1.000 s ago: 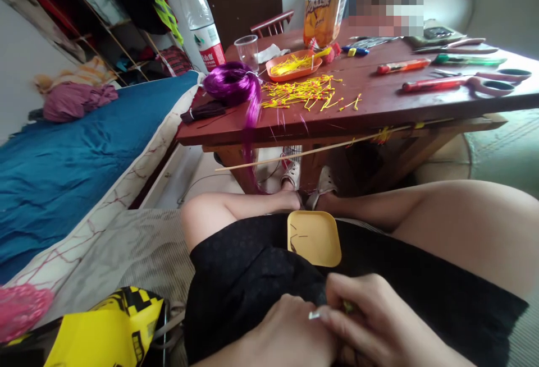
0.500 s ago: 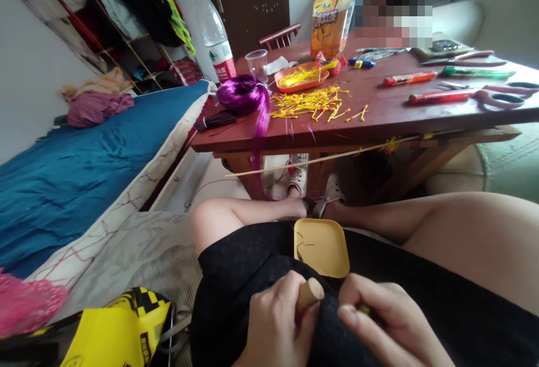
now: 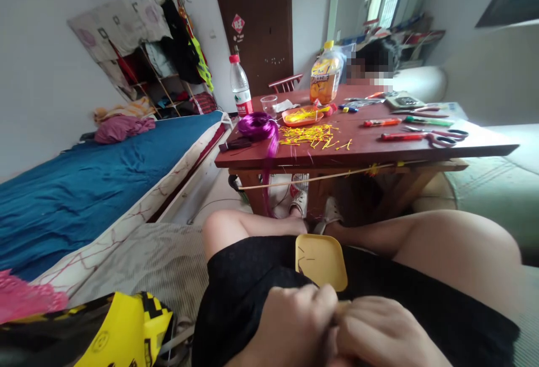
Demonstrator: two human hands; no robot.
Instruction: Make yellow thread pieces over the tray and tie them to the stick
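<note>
Over my lap, my left hand [image 3: 295, 322] is closed round a round wooden rod [image 3: 342, 304]; only a sliver of its tan end shows between the hands. My right hand [image 3: 381, 327] is pressed against the left one, its fingers curled at the rod's end. Whatever lies inside the right fingers is hidden. Just beyond both hands, a shallow yellow tray [image 3: 322, 263] rests on the black cloth of my lap, with a few thin dark bits in it.
On the red table [image 3: 357, 151] lie a purple thread bundle [image 3: 257, 127], many yellow red-tipped pieces [image 3: 314, 136], an orange dish [image 3: 297, 122], scissors [image 3: 442, 140] and bottles. A thin stick [image 3: 303, 182] runs below its edge. A person [image 3: 374, 64] is behind the table. A blue bed [image 3: 138, 170] stands left.
My right hand has moved left against my left hand, and the rod's end is now mostly covered. The view has tilted up, showing more of the wall and window.
</note>
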